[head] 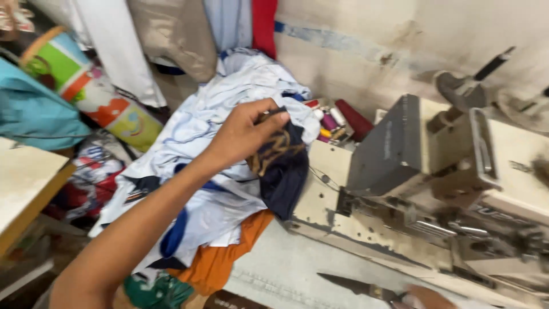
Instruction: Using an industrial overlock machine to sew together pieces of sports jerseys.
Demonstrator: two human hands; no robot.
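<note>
We see the left hand (243,133) reaching out over a heap of clothing, its fingers pinched together on a dark navy piece of fabric (283,166) with a tan, ochre-coloured pattern on it. The fabric hangs limp from the grip, bunched at the top and drooping in loose folds, its lower end resting against the pile of white and pale blue garments (217,171) and an orange cloth (220,260) beneath. It sits just beside the left end of the worn, cream-coloured metal sewing machine (434,189).

At the bottom edge we make out only a sliver of the right hand (426,297), beside the dark blades of metal scissors (354,286) lying on the grey table surface (286,269); we cannot tell how its fingers stand. Spools of coloured thread (331,123) lie behind the heap, near the wall.
</note>
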